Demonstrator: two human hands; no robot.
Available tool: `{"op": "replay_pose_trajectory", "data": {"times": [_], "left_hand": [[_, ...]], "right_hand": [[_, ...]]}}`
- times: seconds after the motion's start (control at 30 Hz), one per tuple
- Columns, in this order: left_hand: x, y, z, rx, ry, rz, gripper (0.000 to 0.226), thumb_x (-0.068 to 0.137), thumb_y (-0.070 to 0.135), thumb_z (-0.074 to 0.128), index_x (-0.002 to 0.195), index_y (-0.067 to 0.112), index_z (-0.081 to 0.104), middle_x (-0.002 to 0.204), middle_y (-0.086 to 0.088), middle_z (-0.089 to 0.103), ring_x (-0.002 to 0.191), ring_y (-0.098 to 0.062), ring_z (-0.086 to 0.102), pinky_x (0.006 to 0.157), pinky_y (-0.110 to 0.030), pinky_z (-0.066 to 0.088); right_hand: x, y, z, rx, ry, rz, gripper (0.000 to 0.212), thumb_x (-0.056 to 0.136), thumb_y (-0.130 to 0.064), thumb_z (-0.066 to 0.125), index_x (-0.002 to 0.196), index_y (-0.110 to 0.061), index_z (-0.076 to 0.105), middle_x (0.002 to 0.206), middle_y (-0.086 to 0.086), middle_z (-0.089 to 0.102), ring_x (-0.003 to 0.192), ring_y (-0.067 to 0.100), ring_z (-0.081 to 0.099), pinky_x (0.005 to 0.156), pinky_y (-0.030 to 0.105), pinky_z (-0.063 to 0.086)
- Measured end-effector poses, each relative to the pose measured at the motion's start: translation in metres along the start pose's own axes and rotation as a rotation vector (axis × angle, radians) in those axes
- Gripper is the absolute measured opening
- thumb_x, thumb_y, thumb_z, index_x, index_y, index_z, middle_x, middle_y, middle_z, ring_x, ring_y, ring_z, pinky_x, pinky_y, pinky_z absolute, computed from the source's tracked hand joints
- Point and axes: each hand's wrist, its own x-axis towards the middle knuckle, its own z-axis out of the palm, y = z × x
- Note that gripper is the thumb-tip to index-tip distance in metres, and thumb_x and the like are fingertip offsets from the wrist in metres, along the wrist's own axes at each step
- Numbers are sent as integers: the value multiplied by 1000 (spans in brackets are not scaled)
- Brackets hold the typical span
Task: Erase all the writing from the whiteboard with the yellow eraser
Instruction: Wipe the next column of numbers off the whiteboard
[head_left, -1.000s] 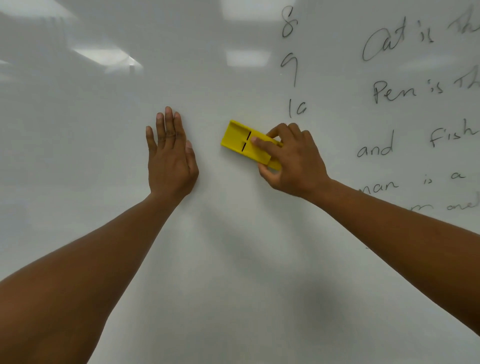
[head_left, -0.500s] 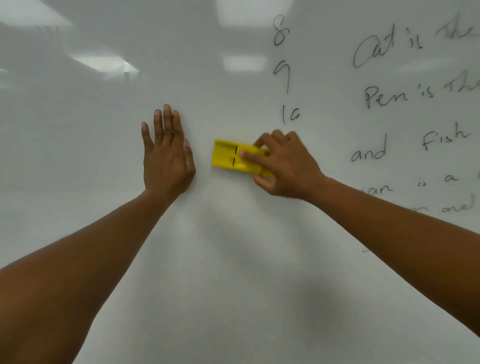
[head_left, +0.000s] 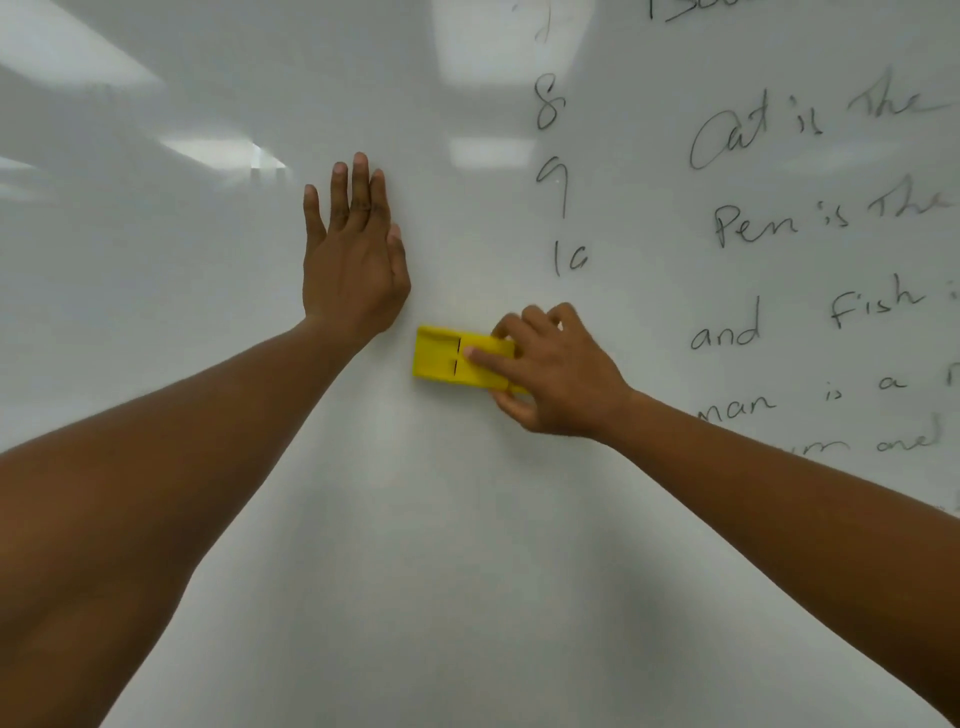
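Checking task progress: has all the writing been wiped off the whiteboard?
No, handwriting such as the number 8 and the word "and" remains on the whiteboard, right of the yellow eraser.

Bare whiteboard (head_left: 156, 322) lies open left and below; the flat left hand (head_left: 353, 270) blocks upward.

The right hand (head_left: 556, 374) presses the yellow eraser (head_left: 457, 358) on the whiteboard (head_left: 467, 571); the left hand (head_left: 353, 270) lies flat beside it, writing (head_left: 810, 218) toward the right edge.
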Motion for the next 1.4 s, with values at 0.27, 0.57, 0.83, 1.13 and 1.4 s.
{"op": "replay_pose_trajectory", "data": {"times": [0.27,0.57,0.83,1.13,1.4], "left_hand": [[6,14,-2,-33,-3,-55,60,107,27,23,160,4,8,168,-14,1,156,-29,-3,126,-49,-1],[28,18,-6,-52,28,-26,59,107,26,24,160,4,9,168,-14,1,156,-28,-4,126,-49,-1],[51,24,-4,-106,89,17,59,107,26,24,160,4,9,168,-14,0,156,-28,-4,126,-47,-5],[70,38,0,-145,100,67,61,106,29,19,160,5,7,168,-13,0,156,-27,-5,126,-46,-4],[88,47,3,-183,152,72,62,106,30,20,160,5,6,168,-13,3,156,-26,-2,126,-45,-3]], "right_hand": [[62,18,-24,94,177,601,48,81,-36,61,127,-24,59,103,11,54,90,31,51,71,40,38],[101,36,-32,83,203,643,51,85,-42,56,134,-27,54,110,10,53,99,29,50,74,37,33],[128,52,-36,56,232,646,53,86,-45,55,135,-25,53,112,10,53,100,28,50,74,37,37],[147,61,-36,12,239,749,56,90,-51,48,141,-28,46,123,10,50,109,26,48,81,39,40],[153,78,-42,-47,258,682,56,89,-50,49,139,-24,49,116,11,52,103,27,49,77,38,37]]}}
